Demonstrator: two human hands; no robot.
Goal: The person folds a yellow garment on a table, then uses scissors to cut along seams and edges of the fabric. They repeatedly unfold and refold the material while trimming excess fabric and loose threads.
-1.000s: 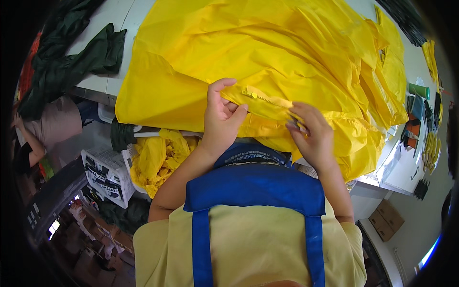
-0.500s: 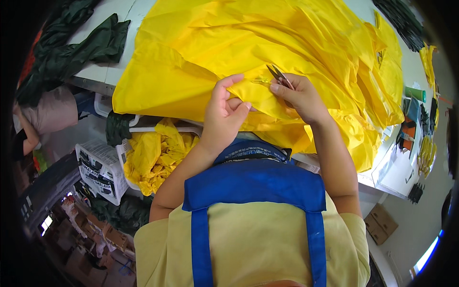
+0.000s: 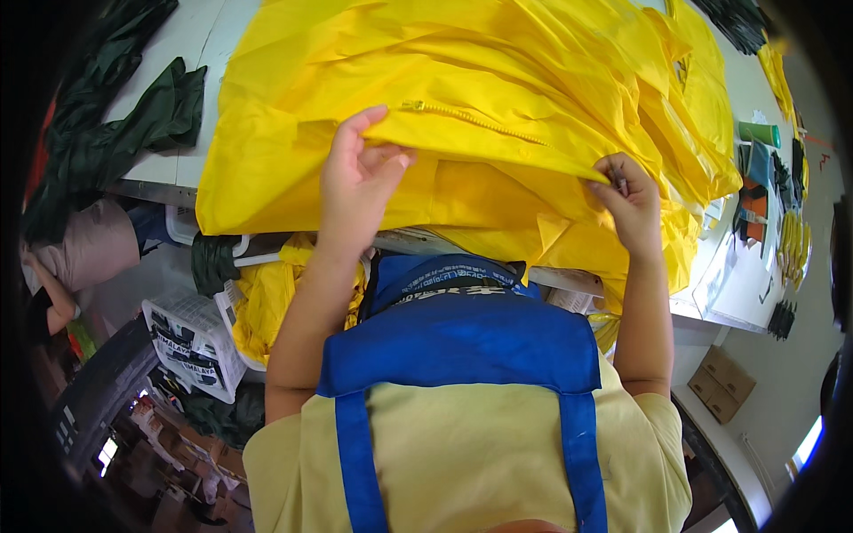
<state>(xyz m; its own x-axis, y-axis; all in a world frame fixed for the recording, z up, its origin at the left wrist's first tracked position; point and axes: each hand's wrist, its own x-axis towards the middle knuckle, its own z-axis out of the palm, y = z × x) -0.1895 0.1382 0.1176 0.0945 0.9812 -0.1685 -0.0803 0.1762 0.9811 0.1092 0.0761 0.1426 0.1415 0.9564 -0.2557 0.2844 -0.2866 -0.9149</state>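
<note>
A large yellow waterproof garment (image 3: pixel 498 80) lies spread over the white table (image 3: pixel 191 35). A yellow zipper (image 3: pixel 471 123) runs along a fold of it. My left hand (image 3: pixel 355 173) pinches that fold near the zipper's left end. My right hand (image 3: pixel 631 200) grips the same fold at its right end, with a small dark tool partly showing between the fingers. The fold is stretched taut between both hands.
Dark green garments (image 3: pixel 133 115) lie on the table's left part. Below the table edge stand a white crate (image 3: pixel 191 342) and a bin with more yellow fabric (image 3: pixel 267 298). Small tools and a green cylinder (image 3: pixel 757 133) sit at the right. Cardboard boxes (image 3: pixel 724 386) rest on the floor.
My hands have moved apart, the left leftward and the right rightward, pulling the zipper fold out straight. The view now sits closer over the table.
</note>
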